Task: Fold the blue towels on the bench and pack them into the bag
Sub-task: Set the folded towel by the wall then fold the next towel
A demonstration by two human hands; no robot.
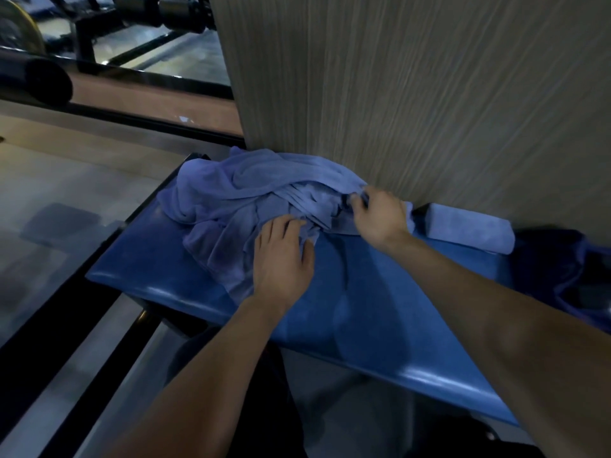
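A crumpled heap of light blue towels (244,193) lies on the far left part of the blue padded bench (380,312), against the wall. My left hand (281,259) lies flat on the near side of the heap, fingers spread. At the heap's right edge my right hand (377,216) pinches a bunched fold of towel. A folded light blue towel (469,229) rests on the bench to the right. Beside it, at the right edge of the view, sits a dark blue bag (568,276), only partly in view.
A striped beige wall (413,94) rises directly behind the bench. To the left are a glossy tiled floor (66,200) and black gym equipment frames (115,34). The bench's near edge runs from left to lower right.
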